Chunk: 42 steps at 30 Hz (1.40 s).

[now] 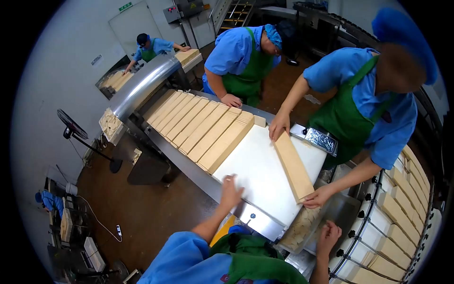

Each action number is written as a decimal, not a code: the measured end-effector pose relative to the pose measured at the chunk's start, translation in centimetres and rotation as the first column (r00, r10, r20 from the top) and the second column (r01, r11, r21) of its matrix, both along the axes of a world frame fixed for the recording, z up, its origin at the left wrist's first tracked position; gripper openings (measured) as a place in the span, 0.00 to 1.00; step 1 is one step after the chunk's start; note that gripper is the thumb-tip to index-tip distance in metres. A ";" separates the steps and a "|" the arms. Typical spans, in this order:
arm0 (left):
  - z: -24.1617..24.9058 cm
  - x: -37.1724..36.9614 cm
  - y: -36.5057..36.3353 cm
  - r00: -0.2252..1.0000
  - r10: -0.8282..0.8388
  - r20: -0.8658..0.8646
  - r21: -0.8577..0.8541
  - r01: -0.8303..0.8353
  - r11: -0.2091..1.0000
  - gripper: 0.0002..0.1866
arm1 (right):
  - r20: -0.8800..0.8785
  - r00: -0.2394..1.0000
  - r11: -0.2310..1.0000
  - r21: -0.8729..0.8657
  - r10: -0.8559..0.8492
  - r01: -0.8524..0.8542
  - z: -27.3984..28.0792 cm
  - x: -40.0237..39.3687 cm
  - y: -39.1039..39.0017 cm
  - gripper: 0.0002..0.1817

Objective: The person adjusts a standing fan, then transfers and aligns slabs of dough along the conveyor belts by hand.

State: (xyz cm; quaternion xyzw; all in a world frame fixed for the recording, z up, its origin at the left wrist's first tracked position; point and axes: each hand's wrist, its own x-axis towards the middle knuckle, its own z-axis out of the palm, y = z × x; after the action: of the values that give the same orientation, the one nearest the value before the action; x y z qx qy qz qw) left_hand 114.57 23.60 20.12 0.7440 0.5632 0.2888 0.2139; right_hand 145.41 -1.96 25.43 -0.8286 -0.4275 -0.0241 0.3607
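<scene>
My left hand (231, 191) is over the near edge of the white belt (257, 175), fingers apart and holding nothing. Below and to the right, my right hand (328, 237) is raised beside a metal tray, its fingers curled; whether it holds anything is hard to see. A long pale dough slab (293, 165) lies slantwise on the belt, held at both ends by a co-worker's two hands. Left of it, several similar slabs (229, 142) lie side by side in an overlapping row, the closest one just beyond my left hand.
A co-worker (350, 94) in a green apron stands across the belt, another (246, 61) to the left. A metal-covered machine (144, 85) spans the far end. At right, a second conveyor (399, 208) carries several pale slabs. A tray with dough scraps (302, 227) sits below the belt end.
</scene>
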 end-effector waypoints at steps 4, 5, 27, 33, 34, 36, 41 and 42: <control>-1.2 -7.3 7.0 0.945 0.239 -0.223 -0.156 -0.276 0.948 0.40 | -0.119 0.947 0.954 0.059 0.298 -0.293 2.3 -4.1 6.1 0.11; -1.8 -8.7 8.3 0.922 0.297 -0.250 -0.193 -0.348 0.917 0.43 | -0.117 0.937 0.944 0.086 0.328 -0.319 2.0 -5.1 7.5 0.11; 0.0 -6.8 13.0 0.907 -0.086 -0.413 -0.390 -0.090 0.917 0.52 | -0.091 0.963 0.830 -0.492 0.252 -0.263 -4.8 -17.6 52.3 0.40; -0.3 -6.8 13.2 0.877 -0.152 -0.456 -0.420 -0.062 0.905 0.52 | -0.186 0.960 0.697 -0.661 0.209 -0.280 -3.0 -17.7 56.1 0.43; -0.9 -7.1 13.1 0.877 -0.178 -0.447 -0.422 -0.032 0.906 0.52 | -0.176 0.967 0.703 -0.665 0.181 -0.253 -2.7 -17.6 56.0 0.43; -2.6 -7.5 12.6 0.855 -0.175 -0.489 -0.383 -0.030 0.923 0.53 | -0.235 0.962 0.725 -0.638 0.139 -0.260 -1.8 -16.9 55.0 0.43; -1.9 -6.5 12.0 0.865 -0.359 -0.351 -0.483 0.161 0.861 0.53 | -0.320 0.928 0.718 -0.690 -0.191 -0.090 1.1 -12.3 48.7 0.44; -0.9 -5.7 11.5 0.904 -0.364 -0.227 -0.486 0.219 0.846 0.50 | -0.305 0.917 0.706 -0.707 -0.258 -0.036 1.3 -10.9 46.8 0.45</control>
State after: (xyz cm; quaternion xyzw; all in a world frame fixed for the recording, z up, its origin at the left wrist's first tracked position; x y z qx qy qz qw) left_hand 108.83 35.09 19.24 0.7877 0.5198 -0.0058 0.3305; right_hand 134.52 44.88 26.71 -0.9155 -0.2743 0.2788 0.0940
